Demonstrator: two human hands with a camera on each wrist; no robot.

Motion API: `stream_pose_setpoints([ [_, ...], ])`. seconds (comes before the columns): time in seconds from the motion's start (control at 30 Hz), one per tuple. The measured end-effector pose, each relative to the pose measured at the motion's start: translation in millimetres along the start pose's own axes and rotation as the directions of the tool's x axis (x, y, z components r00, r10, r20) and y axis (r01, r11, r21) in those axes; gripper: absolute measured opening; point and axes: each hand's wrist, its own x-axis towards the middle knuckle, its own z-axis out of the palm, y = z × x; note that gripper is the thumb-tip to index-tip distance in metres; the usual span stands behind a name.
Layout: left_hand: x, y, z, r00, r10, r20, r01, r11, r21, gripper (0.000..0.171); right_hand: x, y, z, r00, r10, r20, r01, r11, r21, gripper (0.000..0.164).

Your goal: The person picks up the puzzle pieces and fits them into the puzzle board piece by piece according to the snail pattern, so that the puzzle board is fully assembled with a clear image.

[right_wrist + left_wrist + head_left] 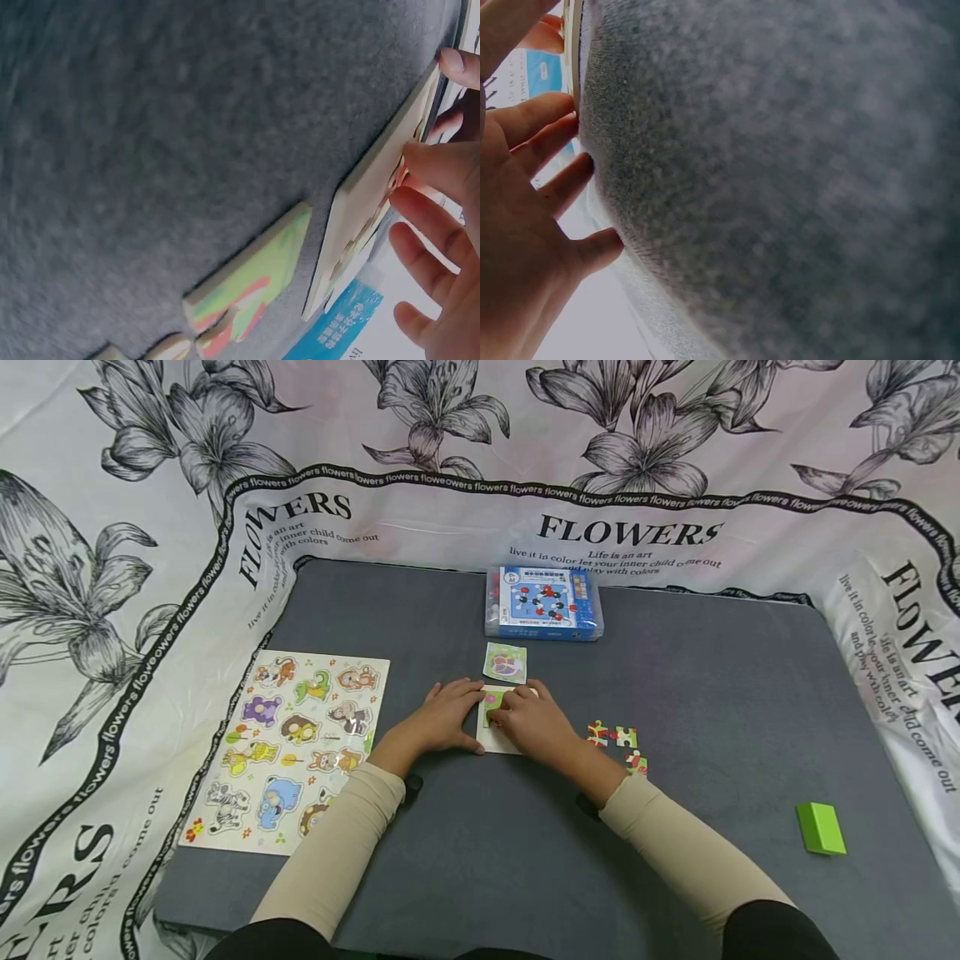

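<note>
A small pale puzzle board with a green picture part in its recess lies flat on the grey table. My left hand holds it steady at the left edge, fingers spread and nearly straight; the board's edge meets the fingertips in the left wrist view. Over the board's right side, my right hand pinches a reddish puzzle piece between thumb and forefinger, low at the recess. Most of the piece is hidden by the fingers. Just beyond the board lies a square picture card. Several loose jigsaw pieces lie right of the right hand.
A blue-labelled plastic case stands at the back. On the left lies a large animal puzzle board, partly covered by the left sleeve. A green block sits at the right. A flower-printed cloth surrounds the table.
</note>
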Motion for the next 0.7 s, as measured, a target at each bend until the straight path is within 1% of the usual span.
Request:
stream_pose_setpoints([
  [0.1, 0.8, 0.1, 0.8, 1.0, -0.004, 0.008, 0.004, 1.0, 0.005, 0.093, -0.1, -3.6, -1.7, 1.0, 0.014, -0.008, -0.014, 1.0, -0.028, 0.014],
  [0.3, 2.1, 3.0, -2.2, 1.0, -0.003, 0.009, 0.003, 1.0, 0.007, 0.093, 1.7, -4.8, -6.7, 0.997, 0.048, 0.059, -0.043, 0.995, -0.088, 0.018],
  [0.37, 2.7, 4.9, -3.2, 1.0, 0.001, 0.011, -0.001, 1.0, 0.004, 0.092, 0.4, -4.0, -7.1, 0.996, 0.055, 0.072, -0.048, 0.995, -0.088, 0.02],
  [0.53, 3.0, 8.3, -3.1, 1.0, 0.005, 0.021, -0.006, 1.0, 0.01, 0.092, -3.5, -3.2, -7.9, 0.995, 0.05, 0.081, -0.046, 0.997, -0.057, 0.022],
  [0.7, -1.2, 9.5, -5.0, 1.0, -0.007, 0.024, 0.007, 1.0, 0.02, 0.092, -5.5, -2.1, -8.0, 0.995, 0.048, 0.09, -0.051, 0.998, 0.029, 0.024],
])
